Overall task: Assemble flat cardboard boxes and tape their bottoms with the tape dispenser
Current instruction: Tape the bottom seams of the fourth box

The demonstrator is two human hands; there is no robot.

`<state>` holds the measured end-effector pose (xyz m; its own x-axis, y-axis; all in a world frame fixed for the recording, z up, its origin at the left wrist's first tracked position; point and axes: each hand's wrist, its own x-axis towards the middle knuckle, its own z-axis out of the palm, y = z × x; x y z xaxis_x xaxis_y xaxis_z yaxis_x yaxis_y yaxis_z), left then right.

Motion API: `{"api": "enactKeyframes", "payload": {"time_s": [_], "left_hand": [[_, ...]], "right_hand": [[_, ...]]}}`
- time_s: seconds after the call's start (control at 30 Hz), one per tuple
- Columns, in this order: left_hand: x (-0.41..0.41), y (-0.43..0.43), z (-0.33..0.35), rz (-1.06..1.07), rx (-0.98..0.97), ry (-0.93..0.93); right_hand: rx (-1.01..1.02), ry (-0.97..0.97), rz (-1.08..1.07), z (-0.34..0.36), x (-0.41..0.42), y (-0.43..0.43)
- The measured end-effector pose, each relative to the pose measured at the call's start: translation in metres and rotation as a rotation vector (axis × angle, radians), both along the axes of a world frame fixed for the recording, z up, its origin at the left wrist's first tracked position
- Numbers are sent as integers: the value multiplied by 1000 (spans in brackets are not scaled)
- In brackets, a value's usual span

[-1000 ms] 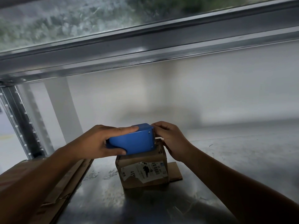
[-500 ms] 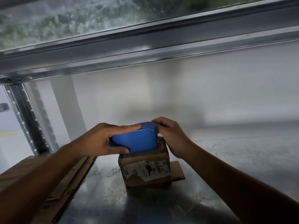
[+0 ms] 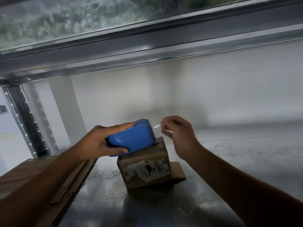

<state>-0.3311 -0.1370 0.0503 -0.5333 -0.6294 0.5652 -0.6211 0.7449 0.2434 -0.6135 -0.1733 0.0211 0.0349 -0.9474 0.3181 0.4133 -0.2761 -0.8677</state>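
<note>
A small brown cardboard box (image 3: 144, 167) with a white printed label stands on the metal table (image 3: 229, 161), tilted a little. My left hand (image 3: 101, 141) grips a blue tape dispenser (image 3: 132, 138) that rests on the box's top left edge, its toothed blade pointing right. Just right of the blade, my right hand (image 3: 178, 133) pinches the end of the clear tape (image 3: 157, 126) between thumb and fingertips, a short strip stretched from the blade.
Flattened cardboard sheets (image 3: 41, 181) lie stacked at the left on the table. A flat cardboard flap (image 3: 177, 171) sticks out behind the box. A metal shelf beam (image 3: 147, 41) runs overhead, with a perforated upright (image 3: 24, 122) at the left and a white wall behind.
My right hand left the dispenser's front and moved right and up, drawing out a short strip of tape. The dispenser tilted and the box shifted slightly.
</note>
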Motion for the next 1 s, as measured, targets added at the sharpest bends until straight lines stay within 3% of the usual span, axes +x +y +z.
{"api": "enactKeyframes", "payload": {"time_s": [0.13, 0.3, 0.53, 1.0], "left_hand": [[1, 1, -2, -27, 19, 58], [-14, -1, 1, -10, 59, 116], [-11, 7, 20, -42, 46, 31], [-6, 17, 2, -41, -69, -8]], "right_hand": [[-8, 48, -9, 0, -17, 4], [196, -52, 31, -6, -24, 11], [419, -112, 58, -17, -20, 19], [329, 14, -5, -14, -18, 36]]}}
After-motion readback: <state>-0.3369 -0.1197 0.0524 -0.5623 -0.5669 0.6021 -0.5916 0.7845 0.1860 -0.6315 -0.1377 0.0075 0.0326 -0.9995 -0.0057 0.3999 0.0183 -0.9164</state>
